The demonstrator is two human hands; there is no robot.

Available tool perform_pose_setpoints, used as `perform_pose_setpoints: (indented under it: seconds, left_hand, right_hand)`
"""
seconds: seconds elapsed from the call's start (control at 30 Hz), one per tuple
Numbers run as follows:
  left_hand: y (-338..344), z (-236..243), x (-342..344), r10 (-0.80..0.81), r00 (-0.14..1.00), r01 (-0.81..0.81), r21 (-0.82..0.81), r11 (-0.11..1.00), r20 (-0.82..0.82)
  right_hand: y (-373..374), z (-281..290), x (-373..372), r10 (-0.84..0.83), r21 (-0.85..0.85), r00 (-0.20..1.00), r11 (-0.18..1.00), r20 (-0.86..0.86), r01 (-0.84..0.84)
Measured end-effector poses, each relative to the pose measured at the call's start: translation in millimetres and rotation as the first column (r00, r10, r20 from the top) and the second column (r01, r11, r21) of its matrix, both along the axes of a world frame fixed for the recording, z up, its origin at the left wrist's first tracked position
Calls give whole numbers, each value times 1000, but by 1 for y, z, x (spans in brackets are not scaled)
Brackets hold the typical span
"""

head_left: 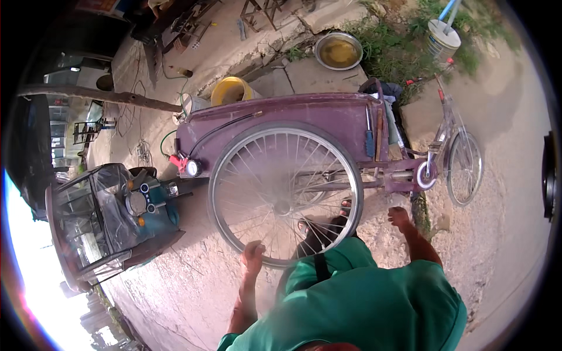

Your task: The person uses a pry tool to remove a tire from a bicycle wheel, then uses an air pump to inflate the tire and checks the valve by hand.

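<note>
A large spoked wheel (351, 169) with a grey tyre stands upright before me, against the side of a purple cargo tricycle (246, 120). Whether it is fixed to an axle I cannot tell. My left hand (253, 257) is closed on the wheel's near edge, at its lower left. To the right of the wheel, apart from it, my right hand (399, 216) hovers with loosely bent fingers and nothing visible in them. The hub (282, 206) and middle spokes look blurred. My feet show through the spokes.
A red tyre inflator with a round gauge (193, 168) and hoses rests at the cart's left end. A blue-handled tool (369, 143) is on the cart's side. Behind are a yellow bucket (253, 92) and a metal basin (338, 64). A three-wheeled vehicle (111, 216) stands left.
</note>
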State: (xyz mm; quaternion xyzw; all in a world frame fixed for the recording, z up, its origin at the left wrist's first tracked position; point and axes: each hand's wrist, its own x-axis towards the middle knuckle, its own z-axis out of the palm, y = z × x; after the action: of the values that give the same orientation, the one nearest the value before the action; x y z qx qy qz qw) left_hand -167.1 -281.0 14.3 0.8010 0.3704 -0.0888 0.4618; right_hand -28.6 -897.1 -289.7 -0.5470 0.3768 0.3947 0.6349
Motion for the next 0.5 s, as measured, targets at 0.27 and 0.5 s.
perform_pose_setpoints:
  seconds: [0.27, 0.5]
  left_hand:
    - [66, 75, 175, -258, 944, 175, 349, 921, 207]
    - [163, 75, 313, -520, 829, 165, 797, 580, 206]
  right_hand:
    - [-3, 55, -123, 91, 72, 961, 995, -261, -74]
    - [47, 179, -132, -80, -208, 997, 975, -25, 73]
